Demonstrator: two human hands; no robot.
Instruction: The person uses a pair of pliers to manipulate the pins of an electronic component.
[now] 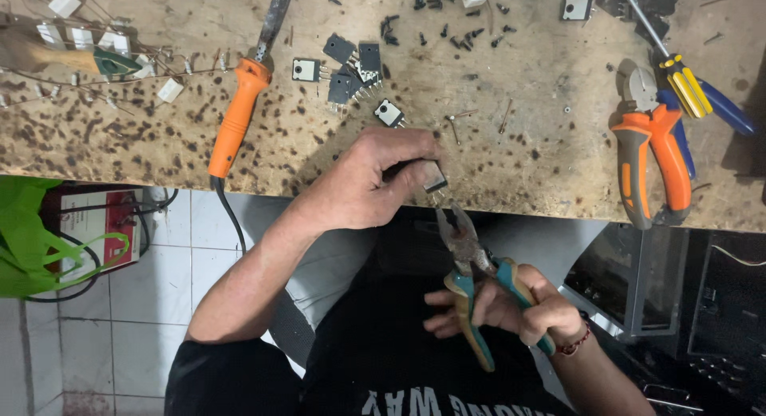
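Note:
My left hand [363, 185] pinches a small black flat electronic component [433, 175] at the near edge of the worn wooden workbench [542, 165]. Its thin metal legs point down toward me. My right hand [519, 308] grips teal-handled pliers [464, 248] over my lap. The rusty jaws are slightly apart and sit just below the component's legs, close to them; I cannot tell if they touch.
On the bench lie an orange soldering iron [235, 121], several black flat components [351, 69], scattered dark screws [447, 29], white block parts [80, 37], orange-handled pliers [650, 157] and a yellow-and-blue screwdriver [688, 87]. A green bag [32, 240] sits on the tiled floor at left.

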